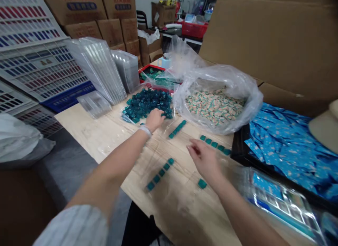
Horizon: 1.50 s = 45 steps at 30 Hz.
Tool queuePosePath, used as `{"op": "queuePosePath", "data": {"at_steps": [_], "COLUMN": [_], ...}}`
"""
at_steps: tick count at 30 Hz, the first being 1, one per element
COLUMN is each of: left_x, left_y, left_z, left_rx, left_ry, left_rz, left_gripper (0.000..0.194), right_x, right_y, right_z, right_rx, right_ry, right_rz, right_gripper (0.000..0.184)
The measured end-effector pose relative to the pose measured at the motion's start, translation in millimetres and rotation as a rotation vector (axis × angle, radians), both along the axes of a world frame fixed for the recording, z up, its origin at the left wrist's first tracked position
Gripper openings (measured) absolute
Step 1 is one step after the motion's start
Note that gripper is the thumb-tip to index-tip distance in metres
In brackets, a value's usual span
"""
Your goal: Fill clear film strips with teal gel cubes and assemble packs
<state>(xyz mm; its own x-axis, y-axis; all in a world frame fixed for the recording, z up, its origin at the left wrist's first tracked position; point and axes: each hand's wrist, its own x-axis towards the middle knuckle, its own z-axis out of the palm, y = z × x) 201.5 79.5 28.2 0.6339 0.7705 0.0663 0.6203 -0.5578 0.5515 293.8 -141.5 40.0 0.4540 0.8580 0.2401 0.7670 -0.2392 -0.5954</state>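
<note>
My left hand (155, 120) reaches to the near edge of a pile of dark teal, glossy block-like pieces (148, 101) lying on clear plastic. Its fingers are bent together at the pieces, and whatever lies between them is hidden. Over the table, my right hand (204, 158) is loosely curled, with a gap between thumb and fingers and nothing visible in it. Around the hands, teal pieces lie in short rows: one row (177, 129) between them, another (215, 144) beyond the right hand, and a third (161, 173) nearer me. A single teal piece (202, 183) sits below the right wrist.
A clear bag (253, 94) of small striped pieces stands behind the rows. Blue printed packets (290, 140) fill a black tray at right, beside clear plastic trays (285, 203). Stacked clear trays (99, 66), a red tray (144, 68) and crates (44, 59) stand at left and back.
</note>
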Motion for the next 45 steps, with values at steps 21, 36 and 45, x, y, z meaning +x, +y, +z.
{"op": "queuePosePath", "data": {"at_steps": [21,36,45], "left_x": [-39.9,-52.8,-63.7], "left_y": [-6.0,-102.1,-228.6], "left_z": [-20.8,16.8,5.0], "left_rx": [-1.033,-1.298,-1.187], "left_ry": [-0.794,-0.862,-0.68], "left_rz": [0.351,0.155,0.205], "left_gripper": [0.019,0.01,0.02], "right_x": [1.3,-25.6,-55.7], "right_y": [170.3,74.8,-87.8], "right_z": [-44.2,-2.8,-15.0], "right_rx": [-0.306,0.16,0.141], "right_ry": [-0.162,0.346,0.503], "right_rz": [0.164,0.15,-0.17], "right_gripper": [0.019,0.024,0.021]}}
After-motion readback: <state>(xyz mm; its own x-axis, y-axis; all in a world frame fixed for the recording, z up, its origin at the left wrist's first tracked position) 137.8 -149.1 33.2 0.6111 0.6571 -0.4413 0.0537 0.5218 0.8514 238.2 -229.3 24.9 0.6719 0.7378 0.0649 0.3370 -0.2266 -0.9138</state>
